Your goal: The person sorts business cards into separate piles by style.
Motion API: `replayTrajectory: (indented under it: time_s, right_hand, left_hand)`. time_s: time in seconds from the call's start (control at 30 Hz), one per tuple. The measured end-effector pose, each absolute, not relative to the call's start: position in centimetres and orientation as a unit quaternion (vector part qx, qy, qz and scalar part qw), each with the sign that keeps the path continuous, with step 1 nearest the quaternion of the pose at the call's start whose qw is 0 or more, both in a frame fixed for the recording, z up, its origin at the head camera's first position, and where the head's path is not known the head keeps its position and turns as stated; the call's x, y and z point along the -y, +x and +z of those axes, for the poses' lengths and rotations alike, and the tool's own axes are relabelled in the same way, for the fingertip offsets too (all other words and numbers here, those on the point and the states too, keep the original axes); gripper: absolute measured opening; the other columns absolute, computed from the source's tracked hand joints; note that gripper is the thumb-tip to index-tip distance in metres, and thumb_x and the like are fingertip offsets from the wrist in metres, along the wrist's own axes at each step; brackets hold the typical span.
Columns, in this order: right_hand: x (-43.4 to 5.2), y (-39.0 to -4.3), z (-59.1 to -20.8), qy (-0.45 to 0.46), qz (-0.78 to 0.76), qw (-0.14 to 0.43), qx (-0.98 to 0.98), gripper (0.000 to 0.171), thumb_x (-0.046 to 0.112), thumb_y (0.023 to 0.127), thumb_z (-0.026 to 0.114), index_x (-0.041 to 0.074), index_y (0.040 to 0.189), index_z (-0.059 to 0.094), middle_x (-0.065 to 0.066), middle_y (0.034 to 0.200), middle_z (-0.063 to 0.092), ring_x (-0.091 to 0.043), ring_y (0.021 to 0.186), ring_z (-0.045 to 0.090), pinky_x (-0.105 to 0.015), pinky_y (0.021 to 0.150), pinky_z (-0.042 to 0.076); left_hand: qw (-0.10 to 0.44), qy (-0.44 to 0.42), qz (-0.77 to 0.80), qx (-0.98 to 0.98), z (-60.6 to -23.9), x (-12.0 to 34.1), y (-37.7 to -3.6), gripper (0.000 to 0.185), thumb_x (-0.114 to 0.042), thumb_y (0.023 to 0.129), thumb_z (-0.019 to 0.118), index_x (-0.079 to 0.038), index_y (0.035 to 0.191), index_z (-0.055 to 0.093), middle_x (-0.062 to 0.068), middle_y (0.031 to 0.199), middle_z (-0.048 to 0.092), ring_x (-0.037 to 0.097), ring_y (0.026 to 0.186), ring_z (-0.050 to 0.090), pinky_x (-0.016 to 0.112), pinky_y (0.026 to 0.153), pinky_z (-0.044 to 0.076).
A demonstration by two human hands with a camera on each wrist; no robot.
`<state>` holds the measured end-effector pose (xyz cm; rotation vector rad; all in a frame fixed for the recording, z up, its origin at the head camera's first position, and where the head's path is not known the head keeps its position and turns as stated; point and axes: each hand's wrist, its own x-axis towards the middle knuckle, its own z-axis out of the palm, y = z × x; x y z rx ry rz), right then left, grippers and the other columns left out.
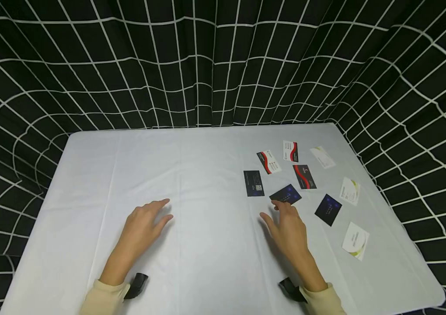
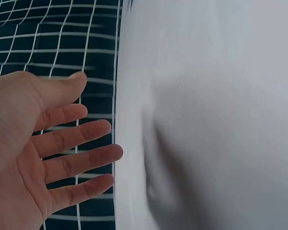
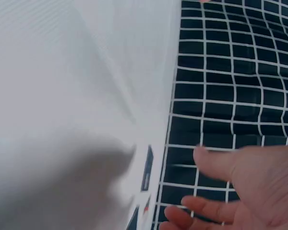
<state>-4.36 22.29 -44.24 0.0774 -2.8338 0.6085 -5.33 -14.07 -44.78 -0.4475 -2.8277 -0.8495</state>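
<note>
In the head view, nine cards lie spread on the white table (image 1: 207, 284), between one and three o'clock of its middle. The right hand (image 1: 290, 227) hovers with loosely bent fingers and grasps nothing; its fingertips overlap the near edge of a blue card (image 1: 287, 193) at its twelve o'clock, though contact cannot be told. A QR card (image 1: 253, 183) lies at its eleven, a black-red card (image 1: 304, 176) between twelve and one, a second blue card (image 1: 328, 210) at two and a white card (image 1: 355, 240) at three. The left hand (image 1: 138, 229), well apart at the right hand's nine o'clock, is relaxed and empty, with no card near. The step in hand seems to be a bare-handed reach or pause, with no card lifted. The next move, I judge, calls for lowering the right fingertips to a card's edge and pinching it, since thin cards lying flat give little to grip.

The left wrist view adds what the head view hides: the palm, bare, its fingers apart, and a shadow at four o'clock on the cloth.

The right wrist view shows thumb and some fingers, released, the rest cut off at five o'clock; dark cards (image 3: 147, 168) appear only as slivers near six.
</note>
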Motion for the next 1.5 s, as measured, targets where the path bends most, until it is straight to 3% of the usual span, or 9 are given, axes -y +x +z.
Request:
replayTrajectory:
  time_s: [0.1, 0.23, 0.4, 0.57, 0.73, 0.87, 1.1, 1.3, 1.5]
  right_hand:
    - [-21.5, -4.8, -44.2, -0.023, 0.232, 0.124, 0.965, 0.044, 0.032, 0.085, 0.077, 0.001, 0.114, 0.067, -0.011, 0.090, 0.066, -0.026, 0.074, 0.061, -0.043, 0.057, 0.048]
    - [-20.3, -6.1, -43.9, -0.069, 0.255, 0.102, 0.959, 0.044, 0.034, 0.085, 0.077, 0.000, 0.111, 0.068, -0.008, 0.087, 0.066, -0.021, 0.063, 0.057, -0.038, 0.052, 0.044]
    - [-18.4, -8.2, -44.0, -0.115, 0.252, 0.063, 0.959, 0.056, 0.042, 0.086, 0.074, -0.002, 0.118, 0.064, -0.013, 0.098, 0.066, -0.031, 0.077, 0.064, -0.048, 0.063, 0.049]
    - [-16.7, -10.3, -44.5, -0.142, 0.230, 0.033, 0.962, 0.067, 0.048, 0.086, 0.071, -0.007, 0.122, 0.060, -0.024, 0.107, 0.064, -0.042, 0.085, 0.065, -0.055, 0.068, 0.051]
    - [-15.4, -12.4, -45.2, -0.157, 0.195, 0.017, 0.968, 0.071, 0.049, 0.086, 0.071, -0.013, 0.118, 0.058, -0.027, 0.103, 0.059, -0.047, 0.084, 0.064, -0.057, 0.068, 0.052]
    - [-14.4, -13.7, -46.1, -0.169, 0.172, 0.005, 0.970, 0.069, 0.044, 0.084, 0.074, -0.016, 0.113, 0.058, -0.027, 0.100, 0.057, -0.047, 0.084, 0.064, -0.055, 0.066, 0.052]
    - [-13.8, -14.3, -46.9, -0.174, 0.179, 0.010, 0.968, 0.060, 0.034, 0.075, 0.084, -0.013, 0.105, 0.062, -0.026, 0.094, 0.059, -0.043, 0.082, 0.065, -0.052, 0.064, 0.052]
    - [-13.8, -14.2, -47.2, -0.168, 0.229, 0.033, 0.958, 0.057, 0.029, 0.070, 0.088, -0.004, 0.108, 0.063, -0.022, 0.096, 0.058, -0.041, 0.080, 0.064, -0.050, 0.063, 0.050]
    - [-14.0, -14.3, -47.8, -0.151, 0.286, 0.068, 0.944, 0.050, 0.020, 0.072, 0.086, -0.001, 0.112, 0.065, -0.021, 0.099, 0.061, -0.042, 0.085, 0.064, -0.053, 0.069, 0.050]
  left_hand:
    - [0.057, -0.147, -0.312, 0.937, -44.7, 12.7, -6.2, 0.036, -0.019, 0.088, 0.075, -0.002, 0.119, 0.068, 0.010, 0.109, 0.071, 0.030, 0.099, 0.067, 0.049, 0.084, 0.051]
    - [0.025, -0.156, -0.350, 0.923, -44.3, 10.4, -7.8, 0.031, -0.021, 0.091, 0.071, -0.006, 0.117, 0.069, 0.006, 0.105, 0.072, 0.023, 0.090, 0.068, 0.042, 0.077, 0.053]
    - [-0.003, -0.182, -0.396, 0.900, -44.3, 7.1, -10.9, 0.027, -0.020, 0.093, 0.068, -0.006, 0.116, 0.070, 0.002, 0.100, 0.072, 0.016, 0.082, 0.066, 0.035, 0.069, 0.051]
    - [-0.030, -0.210, -0.429, 0.878, -45.0, 4.1, -14.2, 0.028, -0.019, 0.094, 0.066, -0.003, 0.117, 0.069, 0.005, 0.103, 0.072, 0.017, 0.085, 0.066, 0.035, 0.072, 0.052]
    - [-0.063, -0.214, -0.450, 0.865, -45.5, 1.0, -17.4, 0.034, -0.018, 0.096, 0.063, -0.002, 0.125, 0.063, 0.013, 0.115, 0.068, 0.027, 0.100, 0.066, 0.040, 0.084, 0.052]
    - [-0.081, -0.219, -0.448, 0.863, -46.1, -1.0, -19.5, 0.039, -0.016, 0.098, 0.059, -0.002, 0.134, 0.056, 0.020, 0.127, 0.062, 0.035, 0.118, 0.058, 0.046, 0.100, 0.044]
    - [-0.102, -0.238, -0.400, 0.879, -47.4, -2.9, -21.1, 0.050, -0.013, 0.100, 0.053, -0.002, 0.147, 0.041, 0.021, 0.143, 0.050, 0.035, 0.134, 0.045, 0.045, 0.111, 0.034]
    - [-0.096, -0.237, -0.412, 0.875, -48.0, -2.8, -21.2, 0.054, -0.014, 0.097, 0.059, -0.003, 0.148, 0.040, 0.021, 0.139, 0.053, 0.033, 0.130, 0.049, 0.044, 0.107, 0.038]
    - [-0.052, -0.222, -0.422, 0.877, -48.0, -2.1, -21.6, 0.048, -0.011, 0.091, 0.069, -0.001, 0.135, 0.056, 0.019, 0.123, 0.062, 0.032, 0.117, 0.057, 0.043, 0.101, 0.042]
